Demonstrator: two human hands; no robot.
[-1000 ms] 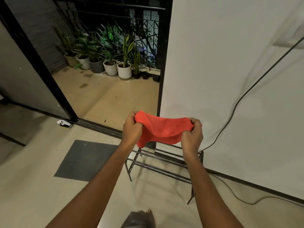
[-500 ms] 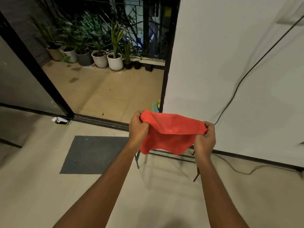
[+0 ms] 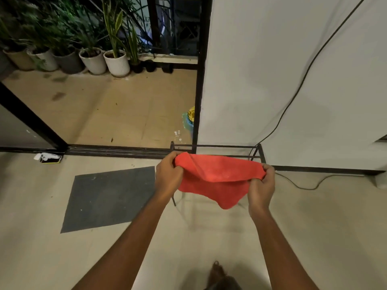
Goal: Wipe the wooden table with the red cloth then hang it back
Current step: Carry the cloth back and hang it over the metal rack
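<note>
A: Where is the soft red fabric cloth (image 3: pixel 215 181)?
B: It is stretched in the air between both hands, in front of the thin black metal rack (image 3: pixel 219 146) at the white wall (image 3: pixel 272 80).
A: Finger state?
B: Left hand (image 3: pixel 168 174): fingers curled, gripping the cloth's left edge. Right hand (image 3: pixel 260 185): fingers curled, pinching the right edge. The lower corner hangs free.

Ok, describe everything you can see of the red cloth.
The red cloth is a plain orange-red rag, soft and fuzzy like microfibre. It is stretched sideways in the air between the left hand and right hand, each gripping a bunched end. The top edge is folded over and a loose corner sags lower right. It hangs just before a black metal rack, contact unclear.
</note>
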